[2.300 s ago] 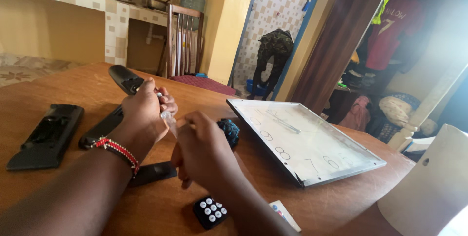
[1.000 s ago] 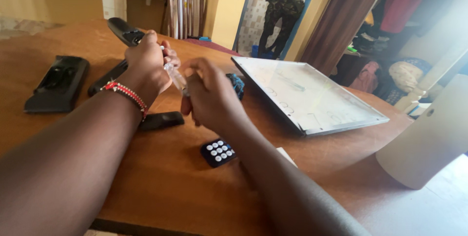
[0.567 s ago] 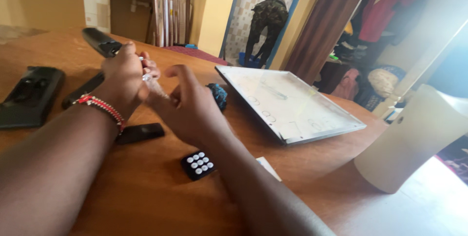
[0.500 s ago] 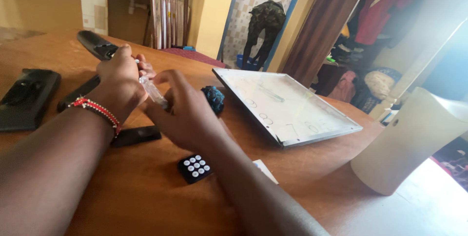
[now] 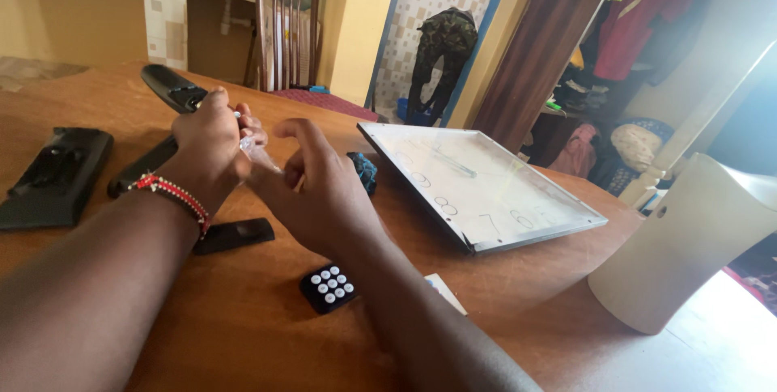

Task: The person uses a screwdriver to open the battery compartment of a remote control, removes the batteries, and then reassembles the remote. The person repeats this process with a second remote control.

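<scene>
**Gripping a small clear piece over the table: both hands at work**

Fig.: head view. Compared w/ the frame approx. half a second ago, the right hand (image 5: 324,190) has loosened; its fingers now fan upward, w/ only the tips near the small clear piece (image 5: 257,152). Judged from this, the hold rests mainly w/ the left hand (image 5: 212,135), and the right looks to be re-gripping. Left hand: closed in a fist around the piece, knuckles up, wrist w/ a red bead bracelet (image 5: 171,195), forearm low over the wooden table (image 5: 243,335). Right hand: half open, palm toward the left; whether it pinches the piece cannot be told. The piece sits between both hands, above the table, near a black remote (image 5: 171,88). Adjacent: black button pad (image 5: 329,288), small black bar (image 5: 235,235), square white clock face (image 5: 477,186).
</scene>
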